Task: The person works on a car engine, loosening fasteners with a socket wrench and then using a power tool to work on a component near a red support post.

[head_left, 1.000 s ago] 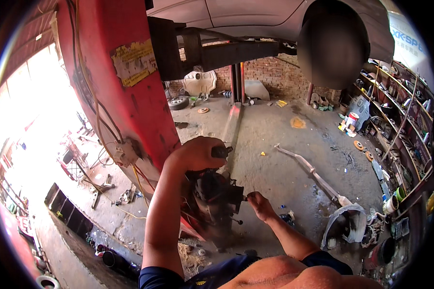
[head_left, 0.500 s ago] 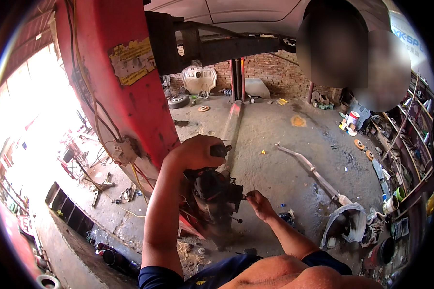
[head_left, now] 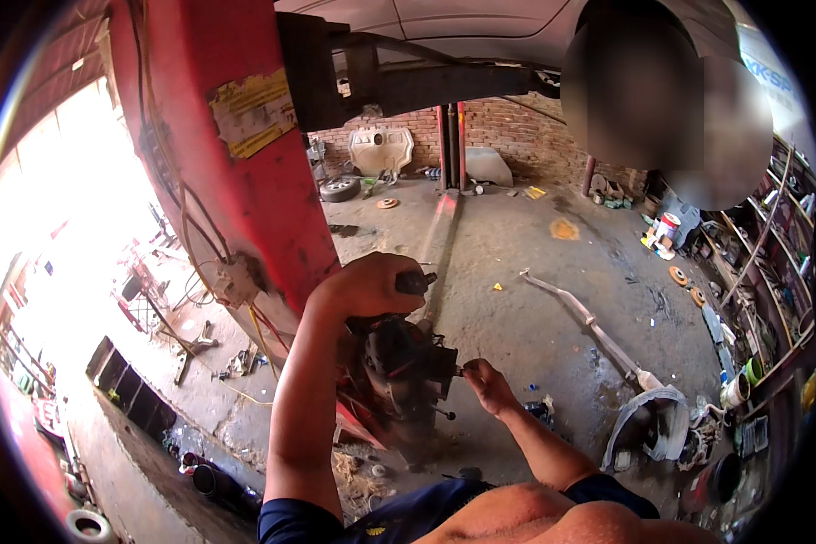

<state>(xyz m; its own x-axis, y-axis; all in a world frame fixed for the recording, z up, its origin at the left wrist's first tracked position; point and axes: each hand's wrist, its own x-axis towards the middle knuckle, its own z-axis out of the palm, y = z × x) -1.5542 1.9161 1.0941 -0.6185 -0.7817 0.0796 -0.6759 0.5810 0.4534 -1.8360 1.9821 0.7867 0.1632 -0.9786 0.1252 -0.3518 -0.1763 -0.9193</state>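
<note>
A dark, grimy power unit (head_left: 392, 367), with a motor-like body and a boxy block on its right side, stands against the red lift post (head_left: 236, 181). My left hand (head_left: 372, 283) reaches over its top, fingers curled round a dark knobby part (head_left: 414, 283) whose kind I cannot make out. On the unit's right side, my right hand (head_left: 488, 385) is closed on the end of a short lever (head_left: 462, 370) that sticks out of the block. Below that, a thin rod with a ball end (head_left: 444, 413) juts out free of both hands.
Overhead, a raised car (head_left: 480, 27) rests near a dark lift arm (head_left: 408, 91). A long exhaust pipe (head_left: 589, 322) and a pale curved panel (head_left: 648, 422) lie on the floor to the right. Cluttered shelves (head_left: 762, 245) line the right side. A wheel (head_left: 340, 189) lies far back.
The whole view has shifted very slightly. Both hands keep the same hold on the power unit's parts.
</note>
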